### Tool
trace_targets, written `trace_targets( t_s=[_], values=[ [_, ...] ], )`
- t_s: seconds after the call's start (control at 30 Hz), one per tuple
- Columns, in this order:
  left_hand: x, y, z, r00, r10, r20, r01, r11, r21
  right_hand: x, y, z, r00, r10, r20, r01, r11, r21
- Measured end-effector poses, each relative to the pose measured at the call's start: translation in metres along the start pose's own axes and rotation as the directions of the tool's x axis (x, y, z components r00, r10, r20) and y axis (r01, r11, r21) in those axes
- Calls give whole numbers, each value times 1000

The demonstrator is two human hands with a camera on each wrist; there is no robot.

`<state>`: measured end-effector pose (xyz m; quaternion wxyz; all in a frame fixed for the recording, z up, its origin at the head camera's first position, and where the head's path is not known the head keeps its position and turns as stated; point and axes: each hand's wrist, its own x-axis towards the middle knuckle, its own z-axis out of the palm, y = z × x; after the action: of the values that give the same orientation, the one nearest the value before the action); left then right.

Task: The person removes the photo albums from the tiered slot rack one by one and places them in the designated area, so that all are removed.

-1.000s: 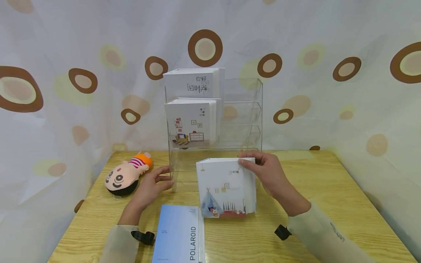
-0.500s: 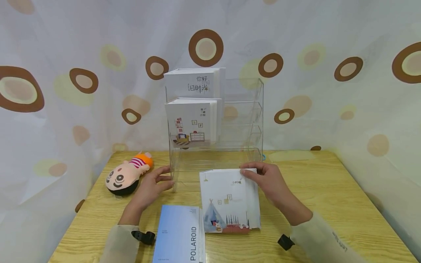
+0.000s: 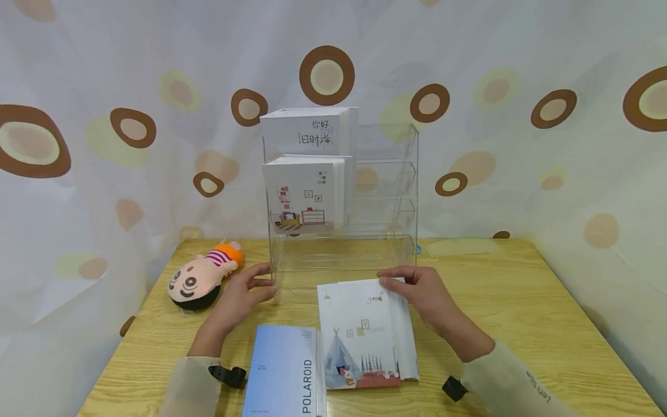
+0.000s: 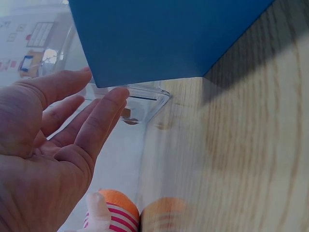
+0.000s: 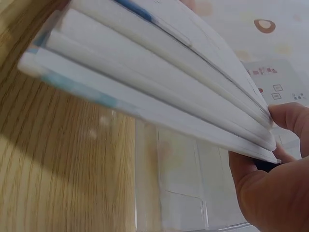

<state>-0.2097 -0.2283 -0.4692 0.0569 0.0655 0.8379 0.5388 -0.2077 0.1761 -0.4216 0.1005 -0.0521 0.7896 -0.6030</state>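
My right hand [image 3: 431, 298] pinches a white book [image 3: 359, 339] by its top right corner, with my thumb on the front cover. The book is low in the frame, a little right of the middle. It tips back, and its cover has a blue tent on it. I can't tell if its bottom edge touches the table [image 3: 526, 336]. From my right wrist, I can see the thick white pages from the side. My left hand [image 3: 241, 298] is left of the middle, with loose fingers a bit apart. They are at the left side of a clear rack [image 3: 388, 255], but I can't tell if they press on it. The rack stands in the middle of the frame. A tall book [image 3: 302, 134] is high up in it, and a smaller book [image 3: 304, 194] with a little room on its cover sits lower, in front. Both are on the rack's left side. A blue book [image 3: 281, 370] that says POLAROID lies at the bottom of the frame, just left of the white one. A doll [image 3: 200, 281] with pink stripes lies on the left, near my left hand.
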Motion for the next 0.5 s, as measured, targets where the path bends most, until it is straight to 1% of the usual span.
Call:
trace_targets(
  t_s=[0.27,0.4,0.5],
  values=[
    [0,-1,0,1000,8,-4,-8,1000,10,0,6,-2,1000,-1,25,3,998,-56],
    [1,-1,0,1000,1,-2,-1,1000,23,2,9,-3,998,-22,54,28,994,-104],
    [1,-2,-1,1000,-16,-3,16,999,32,2,11,-3,997,-35,70,45,989,-140]
  ],
)
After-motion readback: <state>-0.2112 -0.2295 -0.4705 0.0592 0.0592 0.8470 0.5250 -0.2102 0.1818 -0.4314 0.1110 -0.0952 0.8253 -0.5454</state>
